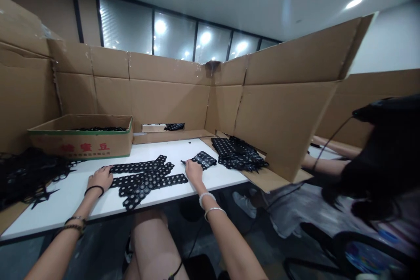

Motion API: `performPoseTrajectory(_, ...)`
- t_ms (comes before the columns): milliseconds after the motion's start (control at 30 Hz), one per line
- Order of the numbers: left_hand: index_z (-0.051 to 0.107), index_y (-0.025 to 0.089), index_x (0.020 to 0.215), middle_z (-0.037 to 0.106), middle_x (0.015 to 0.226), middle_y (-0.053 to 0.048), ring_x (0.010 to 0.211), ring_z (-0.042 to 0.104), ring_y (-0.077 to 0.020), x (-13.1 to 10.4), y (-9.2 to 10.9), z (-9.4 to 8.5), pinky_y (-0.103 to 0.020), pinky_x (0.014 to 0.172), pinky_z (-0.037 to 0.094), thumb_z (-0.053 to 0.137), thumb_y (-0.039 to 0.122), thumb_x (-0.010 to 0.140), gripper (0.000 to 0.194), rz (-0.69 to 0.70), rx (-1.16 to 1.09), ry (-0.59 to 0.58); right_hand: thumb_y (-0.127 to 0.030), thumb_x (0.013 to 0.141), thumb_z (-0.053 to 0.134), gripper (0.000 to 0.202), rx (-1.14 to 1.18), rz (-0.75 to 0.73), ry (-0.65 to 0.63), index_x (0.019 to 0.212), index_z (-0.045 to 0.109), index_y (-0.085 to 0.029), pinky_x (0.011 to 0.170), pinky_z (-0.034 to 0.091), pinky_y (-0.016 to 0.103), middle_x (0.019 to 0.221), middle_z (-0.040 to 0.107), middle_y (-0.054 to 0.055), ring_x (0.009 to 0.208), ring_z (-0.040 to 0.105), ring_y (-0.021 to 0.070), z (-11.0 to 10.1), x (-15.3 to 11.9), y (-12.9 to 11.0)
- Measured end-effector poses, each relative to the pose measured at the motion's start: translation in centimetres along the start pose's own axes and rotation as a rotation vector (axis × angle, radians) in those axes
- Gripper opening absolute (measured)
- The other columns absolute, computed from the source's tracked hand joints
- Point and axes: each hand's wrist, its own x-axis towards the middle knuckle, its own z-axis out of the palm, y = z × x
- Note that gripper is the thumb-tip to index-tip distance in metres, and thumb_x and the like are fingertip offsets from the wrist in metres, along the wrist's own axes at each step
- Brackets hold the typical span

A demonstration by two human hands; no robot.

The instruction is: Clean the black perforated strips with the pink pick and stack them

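Note:
Black perforated strips [144, 183] with rows of round holes lie overlapping on the white table [177, 145]. At their left end, my left hand [100, 179] has its fingers curled down on the end of a strip. My right hand [193, 170] is closed in a pinch, just right of the strips. A thin dark bit pokes out at its fingertips, too small to name. Beside that hand lies a small stack of black perforated pieces [205, 159], partly hidden by it.
A cardboard box [98, 144] of black pieces stands at the back left, near a tangled black heap [29, 175]. More perforated sheets [238, 153] are piled at the right. Cardboard walls [170, 96] enclose the table. Another person [370, 170] sits beyond the right wall.

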Motion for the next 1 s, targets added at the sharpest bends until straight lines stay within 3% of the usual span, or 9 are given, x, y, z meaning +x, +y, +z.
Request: performPoseTrajectory(1000, 0.056, 0.021, 0.121, 0.056, 0.128, -0.009, 0.116, 0.052, -0.0234, -0.54, 0.78, 0.44, -0.037, 0.094, 0.040, 0.038, 0.021, 0.082, 0.043, -0.052, -0.026, 0.051, -0.024, 0.096, 0.027, 0.039, -0.073, -0.050, -0.022, 0.099, 0.064, -0.012, 0.067, 0.045, 0.030, 0.085, 0.068, 0.016, 0.081, 0.067, 0.0253, -0.50, -0.10, 0.54)
